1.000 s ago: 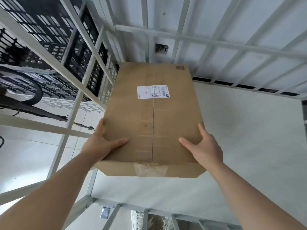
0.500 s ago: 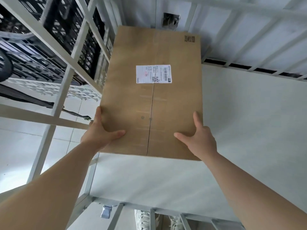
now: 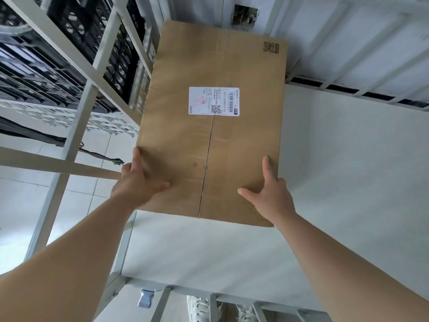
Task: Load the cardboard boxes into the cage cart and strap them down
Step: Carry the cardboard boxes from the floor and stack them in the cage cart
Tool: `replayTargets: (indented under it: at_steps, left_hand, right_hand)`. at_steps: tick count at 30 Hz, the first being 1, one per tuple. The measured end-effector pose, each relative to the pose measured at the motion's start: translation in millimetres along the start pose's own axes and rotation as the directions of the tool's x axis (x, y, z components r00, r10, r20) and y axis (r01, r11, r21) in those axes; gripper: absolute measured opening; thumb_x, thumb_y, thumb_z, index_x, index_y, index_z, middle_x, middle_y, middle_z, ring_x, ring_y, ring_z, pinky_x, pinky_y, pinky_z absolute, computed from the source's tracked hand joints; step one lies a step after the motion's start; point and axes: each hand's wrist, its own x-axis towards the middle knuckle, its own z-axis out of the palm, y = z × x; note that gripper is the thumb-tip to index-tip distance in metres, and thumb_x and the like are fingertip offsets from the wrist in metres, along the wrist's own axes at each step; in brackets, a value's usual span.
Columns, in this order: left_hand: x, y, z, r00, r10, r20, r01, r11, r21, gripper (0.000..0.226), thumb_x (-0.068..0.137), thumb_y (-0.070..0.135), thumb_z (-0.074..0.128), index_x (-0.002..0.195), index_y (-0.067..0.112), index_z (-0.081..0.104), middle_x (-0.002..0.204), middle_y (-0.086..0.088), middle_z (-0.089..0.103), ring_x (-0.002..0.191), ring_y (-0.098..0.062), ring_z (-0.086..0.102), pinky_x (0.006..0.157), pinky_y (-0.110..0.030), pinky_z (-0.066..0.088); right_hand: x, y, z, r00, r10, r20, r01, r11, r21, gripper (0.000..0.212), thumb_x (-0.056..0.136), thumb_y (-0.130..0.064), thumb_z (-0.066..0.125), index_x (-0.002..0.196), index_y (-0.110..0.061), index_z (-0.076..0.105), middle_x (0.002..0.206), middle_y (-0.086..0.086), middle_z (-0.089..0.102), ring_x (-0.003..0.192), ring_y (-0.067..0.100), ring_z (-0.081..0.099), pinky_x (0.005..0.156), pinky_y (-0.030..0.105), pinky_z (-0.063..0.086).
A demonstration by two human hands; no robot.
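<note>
Black slatted plastic crates (image 3: 69, 54): stacked outside the bars on the far left, apart from the load.
White steel-barred cage cart (image 3: 77, 126): its left wall runs just beside the box's long left edge.
Left hand (image 3: 139, 182): grips the near left corner of the box, thumb flat on the top face and fingers going over the side edge.
Long brown cardboard box (image 3: 209, 140): lies lengthwise inside the cart, along the left wall, with its far end up near the back bars. A second ago it hung further out and tipped, showing its taped near face. That face is now out of sight, and the top looks level.
White printed shipping label (image 3: 213, 101): stuck across the centre seam, face up.
Right hand (image 3: 267, 196): holds the near right corner, thumb spread on top, forefinger along the edge and the rest over the side.
Pale flat cart floor (image 3: 348, 182): bare to the right of the box.
Change: the box has gone in deeper and flatter, with both hands kept at the same corners.
Meaning: placement of this box looks almost done (whether it fully rests on the floor cannot be told). Letting go seems close, and strapping is not yet begun.
</note>
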Motion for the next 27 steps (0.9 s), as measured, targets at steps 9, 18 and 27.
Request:
replayTargets:
  at_steps: [9, 18, 27]
  left_hand:
    - [-57.7, 63.0, -27.7, 0.946, 0.279, -0.163, -0.237, 0.942, 0.236, 0.047, 0.091, 0.037, 0.055, 0.136, 0.025, 0.049, 0.142, 0.003, 0.046, 0.123, -0.026, 0.046, 0.1, -0.039, 0.038]
    - [-187.7, 153.8, -118.0, 0.735, 0.604, -0.308, -0.533, 0.796, 0.286, 0.029, 0.089, 0.028, 0.057, 0.115, 0.018, 0.066, 0.112, -0.003, 0.068, 0.1, -0.03, 0.06, 0.091, -0.036, 0.042]
    - [-347.6, 237.3, -210.2, 0.49, 0.802, -0.341, -0.677, 0.596, 0.431, 0.028, 0.084, 0.026, 0.065, 0.109, 0.013, 0.068, 0.104, -0.004, 0.07, 0.094, -0.032, 0.063, 0.088, -0.039, 0.044]
  right_hand:
    - [-26.9, -42.1, -45.9, 0.962, -0.233, -0.142, 0.207, 0.962, -0.176, 0.051, 0.091, -0.032, 0.055, 0.135, -0.012, 0.041, 0.144, 0.009, 0.038, 0.128, 0.026, 0.039, 0.097, 0.035, 0.039]
    - [-104.7, -85.4, -204.3, 0.844, -0.475, -0.249, 0.401, 0.867, -0.295, 0.036, 0.089, -0.026, 0.052, 0.12, -0.007, 0.051, 0.109, 0.005, 0.056, 0.101, 0.026, 0.054, 0.077, 0.033, 0.044]
    - [-244.2, -75.8, -356.4, 0.771, -0.473, -0.426, 0.348, 0.873, -0.341, 0.048, 0.092, -0.031, 0.051, 0.133, -0.007, 0.045, 0.13, 0.004, 0.053, 0.116, 0.024, 0.05, 0.091, 0.032, 0.042]
